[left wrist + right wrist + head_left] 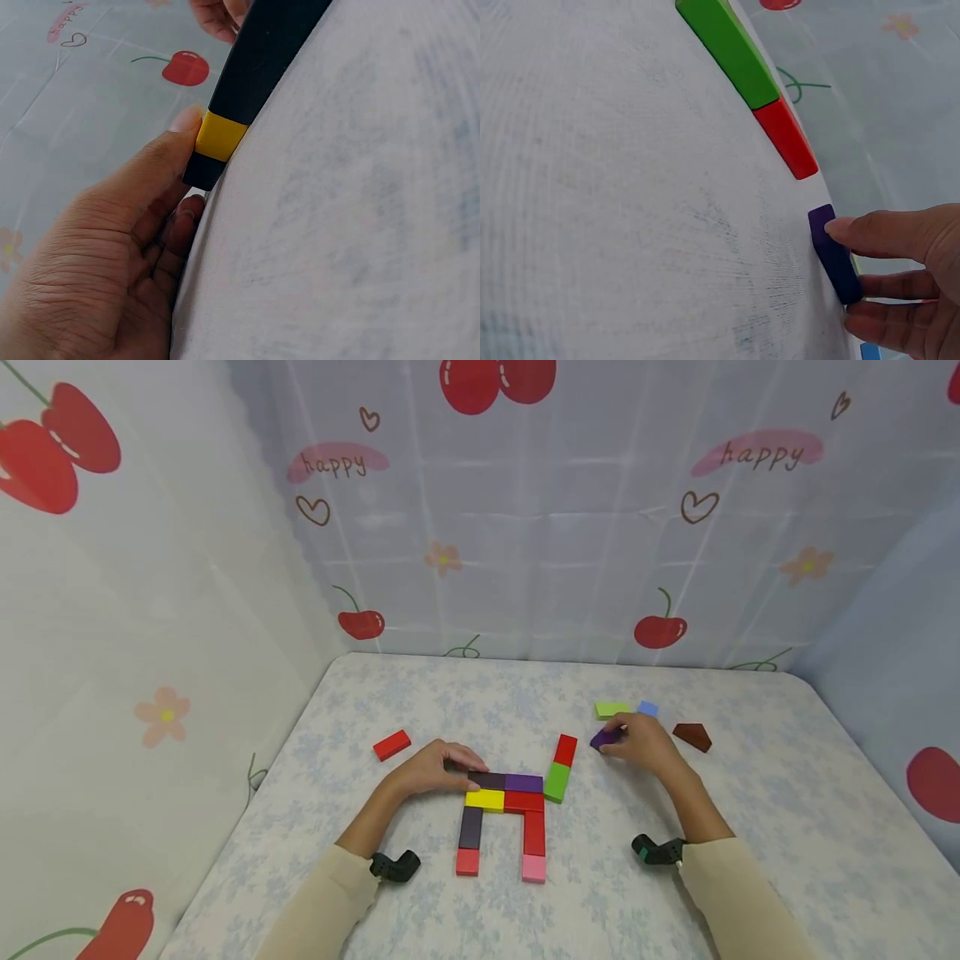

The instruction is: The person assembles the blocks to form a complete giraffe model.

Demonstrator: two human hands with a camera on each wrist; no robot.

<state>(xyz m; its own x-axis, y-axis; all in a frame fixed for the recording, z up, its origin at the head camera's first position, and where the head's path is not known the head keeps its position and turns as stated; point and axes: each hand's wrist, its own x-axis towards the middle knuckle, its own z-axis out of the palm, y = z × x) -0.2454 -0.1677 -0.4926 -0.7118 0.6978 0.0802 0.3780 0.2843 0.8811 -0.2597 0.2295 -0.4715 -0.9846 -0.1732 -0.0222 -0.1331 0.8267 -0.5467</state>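
Several coloured wooden blocks lie flat as a table-like figure: a black block (487, 781) and a purple block (524, 783) on top, a yellow block (485, 801) and a red block (523, 802) below, two legs under these. My left hand (431, 768) pinches the left end of the black block, thumb beside the yellow block (221, 136) in the left wrist view. Farther right, my right hand (647, 743) pinches a dark purple piece (832, 255) with slanted ends between thumb and fingers, low at the table.
Between the figure and my right hand, a red block (566, 750) meets a green block (557, 782) end to end. A lone red block (392, 745) lies far left. Behind my right hand are a light green piece (612, 711), a blue piece (648, 708) and a brown piece (693, 736).
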